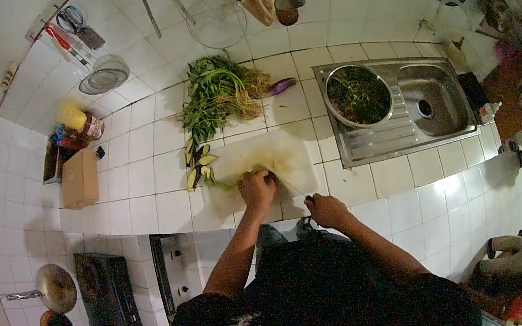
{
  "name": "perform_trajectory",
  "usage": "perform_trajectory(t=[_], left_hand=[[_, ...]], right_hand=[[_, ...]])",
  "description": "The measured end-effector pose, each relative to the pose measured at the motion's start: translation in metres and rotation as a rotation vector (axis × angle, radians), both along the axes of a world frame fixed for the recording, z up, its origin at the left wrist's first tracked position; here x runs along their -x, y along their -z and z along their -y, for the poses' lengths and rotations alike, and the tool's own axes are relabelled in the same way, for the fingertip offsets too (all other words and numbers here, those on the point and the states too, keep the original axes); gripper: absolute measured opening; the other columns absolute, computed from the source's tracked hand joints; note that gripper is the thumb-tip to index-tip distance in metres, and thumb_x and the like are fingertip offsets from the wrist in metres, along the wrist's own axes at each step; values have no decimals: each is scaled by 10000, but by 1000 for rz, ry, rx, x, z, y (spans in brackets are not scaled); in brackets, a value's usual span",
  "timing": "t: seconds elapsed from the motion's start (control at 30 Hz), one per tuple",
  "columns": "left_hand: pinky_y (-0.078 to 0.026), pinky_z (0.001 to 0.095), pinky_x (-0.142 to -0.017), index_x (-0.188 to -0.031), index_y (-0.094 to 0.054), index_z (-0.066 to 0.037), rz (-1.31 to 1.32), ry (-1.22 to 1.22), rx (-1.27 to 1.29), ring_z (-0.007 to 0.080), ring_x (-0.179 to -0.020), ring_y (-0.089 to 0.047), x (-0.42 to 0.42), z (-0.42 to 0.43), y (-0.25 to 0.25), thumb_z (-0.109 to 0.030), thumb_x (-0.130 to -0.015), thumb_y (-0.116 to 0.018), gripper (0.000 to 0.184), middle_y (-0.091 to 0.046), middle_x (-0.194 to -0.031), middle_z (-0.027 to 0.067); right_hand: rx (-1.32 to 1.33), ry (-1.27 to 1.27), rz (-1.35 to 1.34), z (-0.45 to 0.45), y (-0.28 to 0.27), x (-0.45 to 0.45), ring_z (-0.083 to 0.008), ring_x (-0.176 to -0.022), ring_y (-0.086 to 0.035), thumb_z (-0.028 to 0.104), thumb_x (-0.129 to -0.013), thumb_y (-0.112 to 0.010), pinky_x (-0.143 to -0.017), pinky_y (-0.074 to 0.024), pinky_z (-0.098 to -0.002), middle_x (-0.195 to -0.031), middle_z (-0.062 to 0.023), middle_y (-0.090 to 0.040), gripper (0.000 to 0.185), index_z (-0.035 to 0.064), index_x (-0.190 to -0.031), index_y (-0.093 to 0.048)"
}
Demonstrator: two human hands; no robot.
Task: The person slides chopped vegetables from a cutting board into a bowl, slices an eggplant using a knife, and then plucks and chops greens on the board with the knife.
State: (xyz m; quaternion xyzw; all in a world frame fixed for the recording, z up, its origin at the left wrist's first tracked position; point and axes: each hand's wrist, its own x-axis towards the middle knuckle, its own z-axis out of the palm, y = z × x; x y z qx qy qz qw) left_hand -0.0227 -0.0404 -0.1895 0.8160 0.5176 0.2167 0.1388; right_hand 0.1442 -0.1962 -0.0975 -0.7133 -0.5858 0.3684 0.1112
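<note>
My left hand (257,189) is closed, its fingers curled over a green vegetable stalk (226,185) on the white cutting board (296,147). My right hand (327,210) grips a knife (291,187) by its dark handle, near the counter's front edge. The thin blade slants up and left toward my left fingertips; whether it touches the stalk is hidden. Cut eggplant pieces (199,161) lie at the board's left edge. Behind the board sit a bunch of leafy greens (211,92) with roots and a purple eggplant (283,86).
A steel sink (426,97) is set in the tiled counter on the right, with a bowl of chopped greens (359,95) on its drainboard. A cardboard box (79,179) and jars stand at the left. Utensils hang along the wall; a black stove (111,298) is lower left.
</note>
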Motion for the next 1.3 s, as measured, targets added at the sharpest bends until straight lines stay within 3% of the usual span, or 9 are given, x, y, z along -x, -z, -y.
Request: perform_trajectory(t=[0.07, 0.13, 0.17, 0.23, 0.33, 0.47, 0.87, 1.17, 1.3], left_hand=[[-445, 465, -777, -836, -728, -121, -29, 18, -11, 309, -834, -617, 3, 0, 0, -178, -690, -681, 164, -692, -874, 83], [-493, 424, -782, -852, -704, -110, -19, -21, 45, 314, -858, -621, 5, -9, 1, -172, -665, -753, 202, -683, -871, 99], [-493, 424, -782, -852, -704, -110, -18, -19, 36, 314, -858, -621, 6, -13, 1, -172, -665, -753, 202, -683, -871, 99], [-446, 461, -809, -860, -722, -135, 9, 4, 58, 293, -866, -626, 12, -14, -8, -195, -715, -704, 158, -692, -868, 75], [-462, 449, -800, -875, -721, -139, 47, 127, -14, 283, -870, -636, 16, -19, -3, -207, -724, -712, 166, -692, -871, 73], [-480, 440, -772, -853, -724, -127, 1, 68, 67, 282, -859, -641, 12, -19, -6, -210, -717, -715, 160, -689, -850, 84], [-512, 420, -742, -813, -723, -89, 84, -7, 48, 318, -795, -648, 12, -8, 1, -157, -696, -690, 139, -681, -835, 126], [-507, 417, -745, -940, -680, -82, -56, 80, -53, 333, -813, -646, 15, -12, 26, -151, -752, -647, 203, -675, -839, 146], [-508, 416, -728, -943, -675, -81, -33, 43, 90, 325, -782, -649, 8, -5, 10, -162, -788, -635, 179, -678, -835, 142]], right_hand=[[6, 122, -20, -6, 22, 4, -481, -867, -613, 408, -975, -393, -787, -477, -554, -849, -307, -635, 478, -37, -986, -566], [71, 111, -24, -14, 18, 3, -483, -871, -612, 413, -973, -395, -794, -474, -556, -847, -306, -634, 480, -38, -996, -561], [-46, -17, 6, -11, 15, 0, -496, -847, -606, 419, -975, -387, -779, -476, -561, -834, -309, -630, 486, -37, -986, -553], [-57, -3, 1, -5, 18, -4, -502, -830, -602, 412, -977, -387, -766, -476, -564, -827, -309, -628, 477, -37, -980, -548], [-114, -29, -5, 5, 20, -8, -510, -786, -596, 383, -984, -394, -719, -473, -573, -798, -308, -622, 443, -38, -964, -531], [-51, 140, -43, 8, 40, -7, -499, -776, -599, 374, -980, -420, -700, -468, -574, -768, -309, -615, 431, -42, -952, -530], [-4, -9, -12, 16, 8, 2, -497, -818, -603, 401, -973, -405, -745, -469, -570, -804, -305, -628, 479, -50, -906, -553], [4, 10, 16, 4, 17, 1, -479, -870, -606, 391, -982, -384, -781, -481, -539, -901, -298, -637, 471, -42, -997, -569], [-24, 119, -79, 21, 28, -15, -483, -894, -593, 394, -989, -385, -784, -475, -519, -916, -300, -629, 480, -47, -1037, -569]])
